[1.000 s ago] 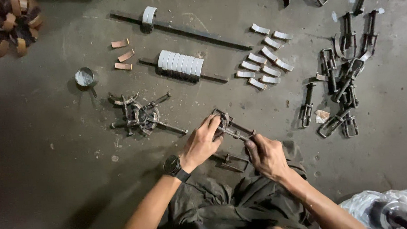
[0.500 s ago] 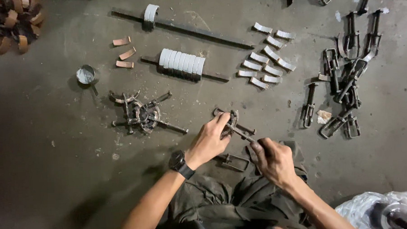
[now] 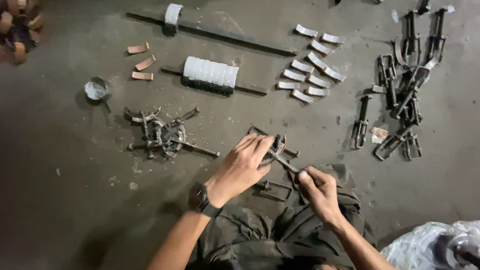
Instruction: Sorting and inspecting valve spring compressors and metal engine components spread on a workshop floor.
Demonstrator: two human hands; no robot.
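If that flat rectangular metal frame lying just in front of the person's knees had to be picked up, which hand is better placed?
Probably the right hand: the rectangular frame lies just beside it, while the left hand is above it, gripping the dark metal clamp piece.

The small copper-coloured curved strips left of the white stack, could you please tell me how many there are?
3, apart on the grey floor: the top copper-coloured curved strip, the middle copper-coloured strip, the bottom copper-coloured strip. The brown pile in the corner may hold more.
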